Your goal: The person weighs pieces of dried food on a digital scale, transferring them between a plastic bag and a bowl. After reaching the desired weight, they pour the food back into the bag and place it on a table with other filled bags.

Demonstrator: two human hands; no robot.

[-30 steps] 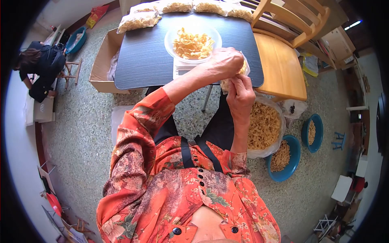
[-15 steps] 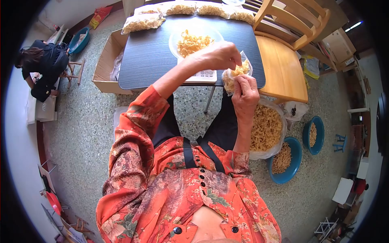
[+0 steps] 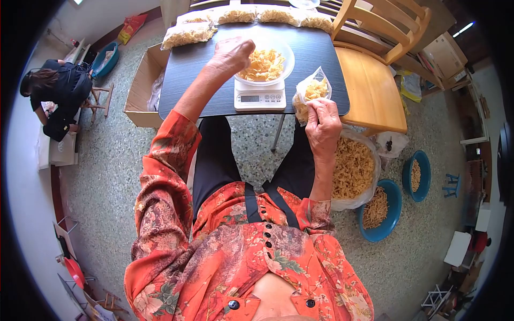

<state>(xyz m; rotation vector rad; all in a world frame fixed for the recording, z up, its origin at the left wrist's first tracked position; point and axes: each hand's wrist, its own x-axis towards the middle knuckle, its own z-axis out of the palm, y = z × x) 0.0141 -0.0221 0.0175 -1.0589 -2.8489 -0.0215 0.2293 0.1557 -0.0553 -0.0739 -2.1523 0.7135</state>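
Observation:
My left hand (image 3: 233, 55) is at the left rim of a clear plastic bowl (image 3: 289, 56), fingers curled down towards the pale yellow dried pieces (image 3: 266, 64) inside. What its fingertips hold, if anything, is hidden. The bowl stands on a white digital kitchen scale (image 3: 261, 101) near the table's front edge. At the table's front right corner, my right hand (image 3: 324, 127) grips the open edge of a clear plastic bag (image 3: 305, 84). That bag is partly filled with the same pieces.
Several filled bags (image 3: 234, 15) line the back of the dark table (image 3: 184, 75). A cardboard box (image 3: 140, 88) stands left, a wooden chair (image 3: 372, 88) right. A large lined tub (image 3: 353, 166) and blue basins (image 3: 391, 214) sit on the floor. Another person (image 3: 61, 88) sits far left.
My left hand has moved from the bag's mouth back left to the bowl, uncovering the scale. My right hand stays on the bag, whose opening now shows more of the pieces.

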